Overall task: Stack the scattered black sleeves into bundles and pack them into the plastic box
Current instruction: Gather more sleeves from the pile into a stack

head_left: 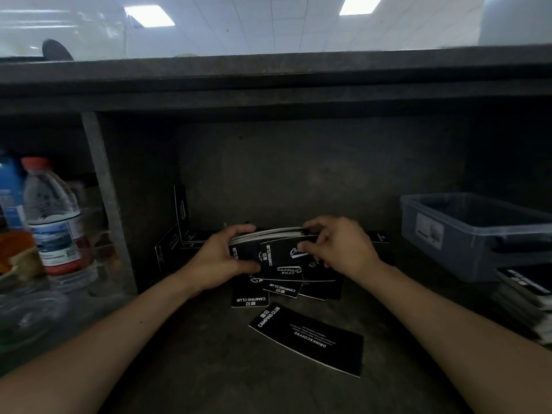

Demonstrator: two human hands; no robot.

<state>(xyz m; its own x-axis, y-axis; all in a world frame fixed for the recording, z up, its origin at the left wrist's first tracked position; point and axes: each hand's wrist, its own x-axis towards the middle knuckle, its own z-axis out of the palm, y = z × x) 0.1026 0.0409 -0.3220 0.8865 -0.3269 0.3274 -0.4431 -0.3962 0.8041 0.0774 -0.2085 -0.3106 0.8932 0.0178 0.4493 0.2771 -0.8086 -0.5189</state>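
My left grip (221, 258) and right grip (340, 249) each clamped 1 end of the bundle (268, 233), likely squaring its edges for the plastic box (466, 246).

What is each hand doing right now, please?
Left hand: grips the left end of the bundle of black sleeves.
Right hand: grips the right end of the same bundle.
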